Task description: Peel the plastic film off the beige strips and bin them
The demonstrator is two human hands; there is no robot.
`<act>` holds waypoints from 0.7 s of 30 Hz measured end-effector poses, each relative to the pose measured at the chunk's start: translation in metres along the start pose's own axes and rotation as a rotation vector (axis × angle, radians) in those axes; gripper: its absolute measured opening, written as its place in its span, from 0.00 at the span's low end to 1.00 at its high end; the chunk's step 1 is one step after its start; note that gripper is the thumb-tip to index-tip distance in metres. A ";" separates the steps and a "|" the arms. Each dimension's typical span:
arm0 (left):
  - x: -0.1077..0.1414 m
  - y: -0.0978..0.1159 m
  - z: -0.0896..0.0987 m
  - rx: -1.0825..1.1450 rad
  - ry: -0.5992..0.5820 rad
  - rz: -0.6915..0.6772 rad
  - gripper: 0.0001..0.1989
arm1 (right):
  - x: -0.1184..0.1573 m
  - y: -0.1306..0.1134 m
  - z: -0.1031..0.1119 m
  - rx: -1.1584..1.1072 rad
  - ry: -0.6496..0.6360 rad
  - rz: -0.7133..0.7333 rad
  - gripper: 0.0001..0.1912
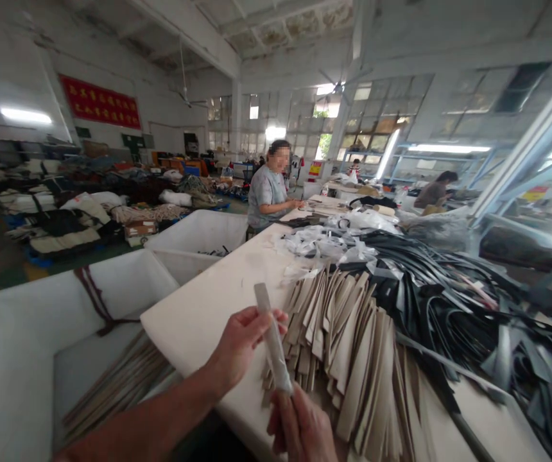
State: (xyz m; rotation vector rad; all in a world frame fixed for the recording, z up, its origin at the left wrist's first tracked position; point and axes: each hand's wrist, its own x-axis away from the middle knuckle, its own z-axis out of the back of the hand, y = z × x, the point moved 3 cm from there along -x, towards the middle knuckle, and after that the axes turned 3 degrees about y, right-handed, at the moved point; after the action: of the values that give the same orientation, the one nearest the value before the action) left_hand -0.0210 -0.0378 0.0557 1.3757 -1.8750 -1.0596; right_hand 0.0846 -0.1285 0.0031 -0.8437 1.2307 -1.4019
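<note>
A narrow grey strip (275,350) is held up over the near edge of the table, one end pointing up and away. My left hand (242,340) pinches its upper part between thumb and fingers. Lower down, my right hand (300,423) is closed around the bottom end. Just right of my hands lies a fanned pile of beige strips (353,359) on the pale tabletop (228,295). Beyond and right of that pile are many long black strips (449,289).
White bins stand at the left, the nearer bin (11,333) with long strips inside. A person (269,192) works across the table's far left edge; another (434,189) is at the right. Clear plastic scraps (328,240) lie mid-table. A slanted metal frame (531,135) rises right.
</note>
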 end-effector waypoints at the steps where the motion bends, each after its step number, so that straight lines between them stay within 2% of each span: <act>1: 0.002 -0.004 0.000 0.008 -0.017 0.044 0.18 | 0.001 -0.001 0.000 -0.002 -0.003 0.005 0.25; 3: 0.011 -0.018 -0.001 0.003 -0.095 0.168 0.18 | 0.001 -0.002 0.002 0.006 0.004 0.027 0.25; 5: 0.017 -0.026 -0.001 -0.019 -0.154 0.214 0.19 | 0.001 0.000 0.003 0.024 0.002 0.039 0.24; 7: 0.013 -0.019 -0.001 -0.009 -0.160 0.152 0.22 | 0.003 0.005 0.003 0.041 -0.012 0.025 0.23; 9: 0.001 -0.002 0.001 0.044 -0.097 0.046 0.23 | 0.005 0.009 -0.001 0.061 -0.051 0.009 0.23; 11: -0.008 0.008 0.002 0.096 -0.021 0.012 0.20 | 0.005 0.010 -0.004 0.078 -0.080 0.002 0.23; 14: -0.002 -0.005 0.004 0.064 0.002 0.117 0.18 | 0.000 0.006 -0.006 0.092 -0.052 0.028 0.23; 17: 0.017 -0.026 0.006 -0.010 -0.089 0.185 0.20 | -0.005 0.001 -0.005 0.083 -0.019 0.064 0.23; 19: 0.022 -0.025 0.008 0.002 -0.129 0.163 0.22 | -0.007 0.000 -0.005 0.097 -0.029 0.073 0.22; 21: 0.014 -0.012 0.010 0.076 -0.095 0.086 0.23 | -0.006 0.000 -0.006 0.125 -0.056 0.057 0.22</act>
State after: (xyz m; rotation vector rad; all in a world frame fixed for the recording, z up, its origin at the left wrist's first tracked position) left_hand -0.0279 -0.0506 0.0405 1.2935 -2.0436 -1.0371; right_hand 0.0801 -0.1213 0.0028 -0.7511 1.1045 -1.3850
